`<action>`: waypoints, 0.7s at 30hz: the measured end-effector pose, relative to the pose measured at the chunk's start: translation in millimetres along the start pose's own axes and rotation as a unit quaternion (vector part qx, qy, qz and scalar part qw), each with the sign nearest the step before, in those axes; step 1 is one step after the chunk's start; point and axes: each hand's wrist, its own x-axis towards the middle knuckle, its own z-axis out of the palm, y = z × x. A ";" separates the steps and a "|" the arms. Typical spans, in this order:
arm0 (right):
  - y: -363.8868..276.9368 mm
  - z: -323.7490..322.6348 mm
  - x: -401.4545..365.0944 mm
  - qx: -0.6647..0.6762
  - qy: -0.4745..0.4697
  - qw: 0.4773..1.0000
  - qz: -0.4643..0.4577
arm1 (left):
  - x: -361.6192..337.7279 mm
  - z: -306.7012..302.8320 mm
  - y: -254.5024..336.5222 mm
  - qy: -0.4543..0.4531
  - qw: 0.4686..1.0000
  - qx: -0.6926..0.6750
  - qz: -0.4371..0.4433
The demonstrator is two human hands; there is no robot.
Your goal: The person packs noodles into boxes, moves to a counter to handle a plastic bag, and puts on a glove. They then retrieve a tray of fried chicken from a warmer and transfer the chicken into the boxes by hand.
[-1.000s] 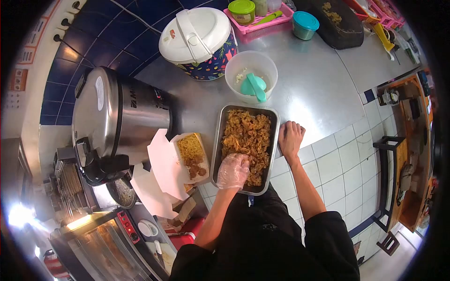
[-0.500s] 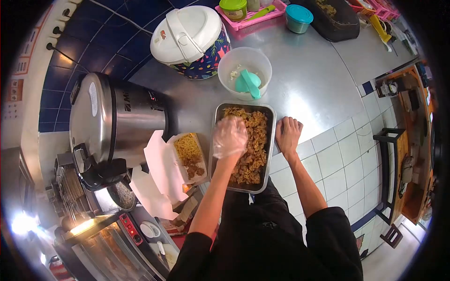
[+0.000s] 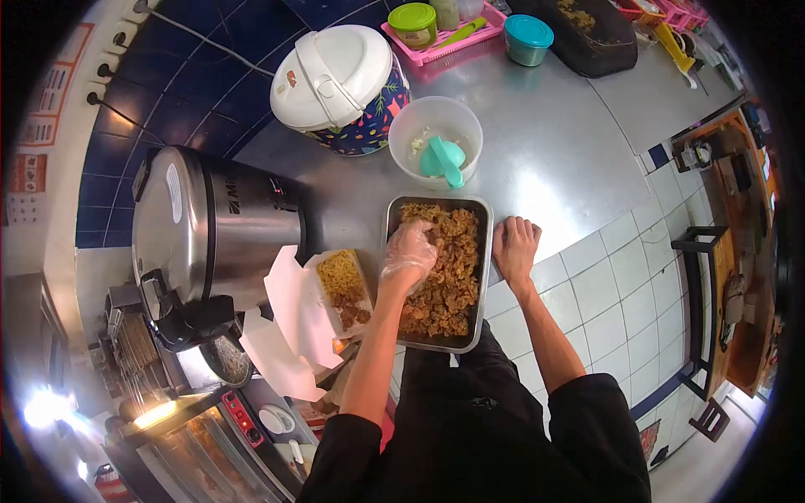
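A metal tray point(image 3: 485, 277) full of browned, crumbly meat pieces point(image 3: 449, 285) lies in front of me at the counter's edge. My left hand point(image 3: 409, 254), in a clear plastic glove, reaches into its upper left part, fingers curled into the meat; what they hold is hidden. My bare right hand point(image 3: 515, 245) rests on the counter edge right of the tray, its fingers bent and what lies under them out of sight. Left of the tray stands an open paper box point(image 3: 289, 293) with yellow noodles point(image 3: 340, 275) and some brown pieces in it.
Beyond the tray stands a clear tub point(image 3: 404, 134) with a teal scoop point(image 3: 443, 159). A white-lidded container point(image 3: 331, 75) and a large steel cooker point(image 3: 251, 226) are at the left. A pink basket point(image 3: 453, 50), a teal-lidded jar point(image 3: 528, 38) and a black pan point(image 3: 591, 42) stand at the back.
My left hand has turned and its fingers have curled deeper into the meat. The whole view has shifted slightly. My right hand keeps its place on the counter edge.
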 end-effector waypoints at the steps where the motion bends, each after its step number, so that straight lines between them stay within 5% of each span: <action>1: -0.1 -0.3 0.5 0.000 0.001 1.000 0.001 | -1.0 2.0 -3.2 0.028 0.999 0.031 0.021; 7: 0.7 1.0 -1.3 -0.005 0.000 1.000 -0.005 | -3.3 5.7 25.1 0.125 0.982 0.093 0.109; 18: 0.4 2.6 -1.4 -0.010 0.005 1.000 -0.008 | 14.8 -4.6 23.0 0.066 0.979 0.138 0.136; 21: 0.2 1.3 -1.2 -0.003 0.002 1.000 -0.002 | -0.9 -19.5 28.8 0.049 0.992 0.080 0.079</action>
